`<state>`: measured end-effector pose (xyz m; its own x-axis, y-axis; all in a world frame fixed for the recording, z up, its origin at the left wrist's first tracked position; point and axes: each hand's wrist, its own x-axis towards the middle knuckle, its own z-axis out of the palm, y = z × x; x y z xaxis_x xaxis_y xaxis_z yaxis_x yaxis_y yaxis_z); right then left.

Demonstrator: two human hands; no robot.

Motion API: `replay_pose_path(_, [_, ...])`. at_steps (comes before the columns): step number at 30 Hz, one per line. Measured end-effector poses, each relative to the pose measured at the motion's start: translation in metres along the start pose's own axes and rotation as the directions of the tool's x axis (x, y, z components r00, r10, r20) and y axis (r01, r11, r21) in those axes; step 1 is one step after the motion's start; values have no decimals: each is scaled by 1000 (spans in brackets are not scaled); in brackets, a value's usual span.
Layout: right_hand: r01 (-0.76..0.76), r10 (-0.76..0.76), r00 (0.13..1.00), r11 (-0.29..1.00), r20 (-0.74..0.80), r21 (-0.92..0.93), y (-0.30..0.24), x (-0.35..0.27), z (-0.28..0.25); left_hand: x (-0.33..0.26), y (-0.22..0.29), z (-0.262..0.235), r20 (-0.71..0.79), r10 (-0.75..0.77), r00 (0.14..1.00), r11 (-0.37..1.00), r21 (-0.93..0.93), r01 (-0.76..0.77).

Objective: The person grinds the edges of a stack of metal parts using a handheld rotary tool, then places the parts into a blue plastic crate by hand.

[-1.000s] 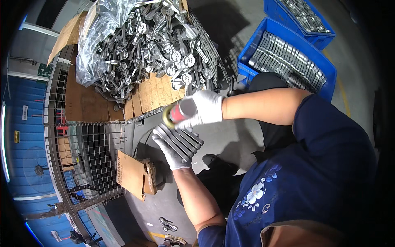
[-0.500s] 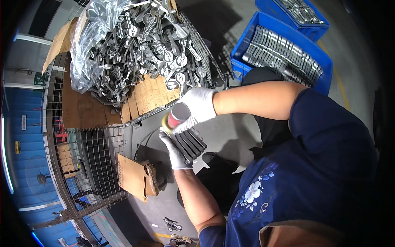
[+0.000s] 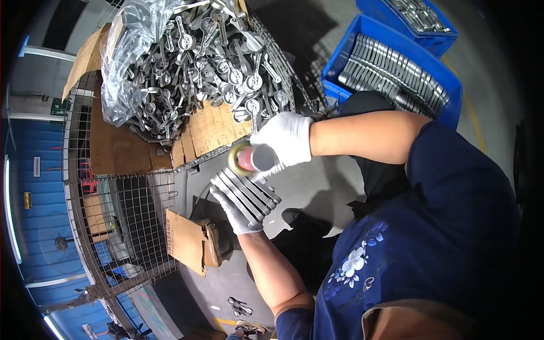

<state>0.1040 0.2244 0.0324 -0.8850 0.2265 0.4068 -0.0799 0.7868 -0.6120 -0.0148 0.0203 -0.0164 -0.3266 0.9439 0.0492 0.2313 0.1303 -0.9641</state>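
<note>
Several flat metal bars (image 3: 247,195) lie side by side in a fan across my gloved left hand (image 3: 237,214), which is closed around them from below. My gloved right hand (image 3: 289,137) grips a hand sander (image 3: 263,158), a short grey cylinder with a red band and a yellowish disc at its end. The disc is blurred and lies at the far ends of the bars; whether it touches them I cannot tell. Bright faces of the bars are turned up. The right fingers are partly hidden behind the sander.
Beyond my hands, a wire cage (image 3: 122,226) lined with cardboard (image 3: 209,129) holds a big heap of loose metal parts (image 3: 198,68). At the far right, a blue crate (image 3: 334,68) holds rows of metal pieces. A torn cardboard box (image 3: 190,241) is on the left.
The bars have tilted, so their broad faces now catch the light. My right hand and the sander have shifted slightly right, with the disc now at the bars' far ends.
</note>
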Motion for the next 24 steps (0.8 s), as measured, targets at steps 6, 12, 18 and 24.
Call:
replay_pose_path(6, [96, -62, 982, 977, 180, -188, -8, -1, 2, 4, -7, -18, 54, -21, 998, 759, -649, 51])
replay_pose_path(12, [58, 6, 968, 967, 250, -246, -12, 6, 1, -3, -8, -24, 18, 43, 999, 853, -521, -27])
replay_pose_path(18, [-1, -7, 998, 989, -55, -148, 10, 7, 28, 2, -9, -24, -14, 39, 999, 859, -510, -40])
replay_pose_path(24, [74, -36, 985, 972, 168, -225, -7, 1, 23, 3, -6, -22, 30, -14, 999, 837, -546, 28])
